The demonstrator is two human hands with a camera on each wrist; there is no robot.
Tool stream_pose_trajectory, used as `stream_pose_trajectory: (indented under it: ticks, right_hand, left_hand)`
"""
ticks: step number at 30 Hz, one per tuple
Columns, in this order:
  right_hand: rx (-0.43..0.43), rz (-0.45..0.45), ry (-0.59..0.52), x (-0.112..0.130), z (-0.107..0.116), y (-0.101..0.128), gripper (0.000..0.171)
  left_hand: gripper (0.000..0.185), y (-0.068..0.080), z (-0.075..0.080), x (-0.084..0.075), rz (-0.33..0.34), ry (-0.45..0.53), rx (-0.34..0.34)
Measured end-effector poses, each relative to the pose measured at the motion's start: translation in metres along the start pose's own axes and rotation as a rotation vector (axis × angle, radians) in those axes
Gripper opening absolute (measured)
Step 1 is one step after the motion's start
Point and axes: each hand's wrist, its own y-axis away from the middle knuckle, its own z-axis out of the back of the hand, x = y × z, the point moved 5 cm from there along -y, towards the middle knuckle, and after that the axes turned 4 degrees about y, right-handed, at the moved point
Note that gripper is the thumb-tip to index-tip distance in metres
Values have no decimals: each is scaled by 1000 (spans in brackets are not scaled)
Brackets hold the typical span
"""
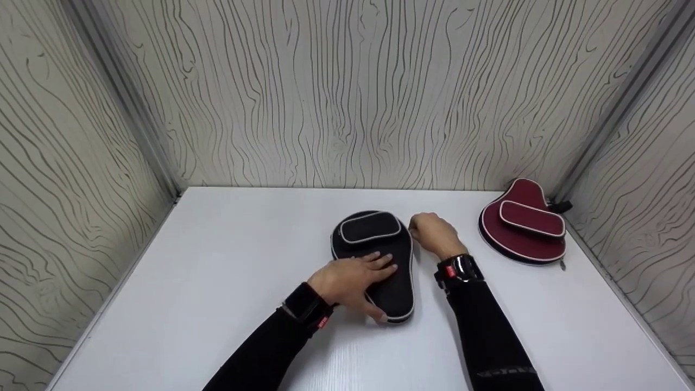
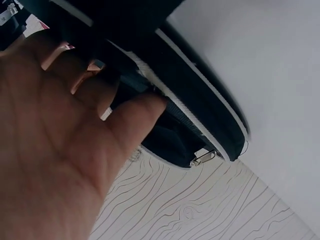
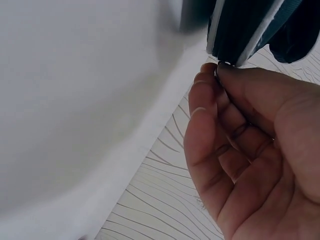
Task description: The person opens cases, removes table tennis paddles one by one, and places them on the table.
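A black paddle case [image 1: 399, 247] with white piping and a front pocket [image 1: 369, 228] lies flat on the white table [image 1: 217, 282]. My left hand [image 1: 374, 277] presses down on its middle with straight, spread fingers. In the left wrist view the thumb [image 2: 145, 107] lies against the case's edge [image 2: 200, 110], near a metal zipper pull [image 2: 202, 157]. My right hand [image 1: 414, 227] is at the case's right side. The right wrist view shows its thumb and forefinger [image 3: 218, 70] pinching a small zipper pull at the case's rim [image 3: 245, 30].
A dark red paddle case [image 1: 521, 222] of the same shape lies in the back right corner of the table. Wood-grain panels [image 1: 347, 98] wall in the table at the back and both sides. Bare table surface stretches to the left and front.
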Motion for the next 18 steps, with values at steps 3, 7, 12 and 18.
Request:
stream_pose_trajectory:
  ticks: [3, 7, 12, 18]
  right_hand:
    - [0, 11, -5, 2, -1, -1, 14]
    - [14, 19, -8, 3, -1, -1, 13]
    - [16, 30, -26, 6, -3, -1, 12]
    - [32, 51, -48, 11, -5, -3, 13]
  left_hand:
    - [114, 0, 0, 3, 18, 11, -6]
    - [114, 0, 0, 8, 38, 28, -14]
    - [114, 2, 3, 13, 64, 60, -38]
    - [114, 3, 4, 19, 107, 70, -46]
